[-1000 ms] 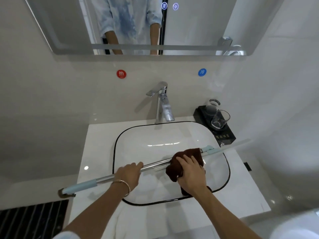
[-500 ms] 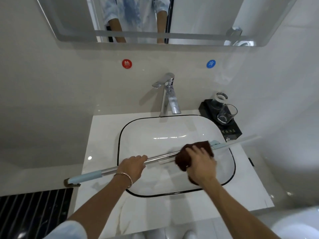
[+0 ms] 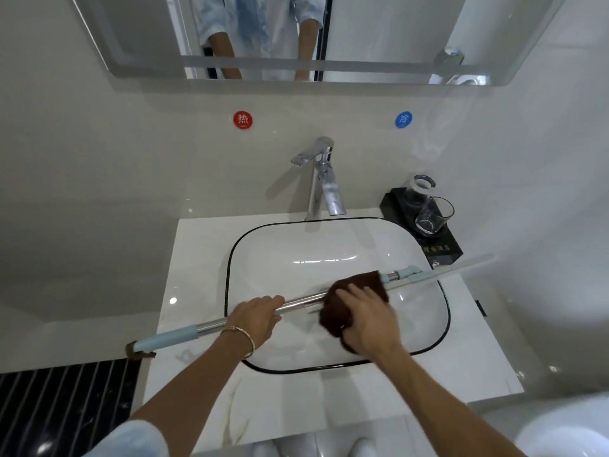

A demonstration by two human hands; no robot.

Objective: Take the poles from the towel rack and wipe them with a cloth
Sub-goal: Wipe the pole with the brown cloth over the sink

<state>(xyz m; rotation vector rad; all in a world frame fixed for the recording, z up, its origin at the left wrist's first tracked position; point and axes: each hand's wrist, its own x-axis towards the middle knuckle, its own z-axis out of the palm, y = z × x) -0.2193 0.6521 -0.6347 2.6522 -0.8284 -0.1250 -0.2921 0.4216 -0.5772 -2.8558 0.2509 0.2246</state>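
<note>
A long chrome pole with pale blue end sleeves lies slanted across the white sink basin, low at the left and higher at the right. My left hand grips the pole near its middle, over the basin's left rim. A dark brown cloth is wrapped round the pole to the right. My right hand holds that cloth around the pole. The pole under the cloth is hidden.
A chrome tap stands behind the basin. A black tray with two glasses sits at the back right of the white counter. A mirror hangs above. A toilet rim shows at lower right, dark striped floor at lower left.
My right hand with the cloth has slid a little to the right along the pole, toward the blue end. My left hand keeps its grip.
</note>
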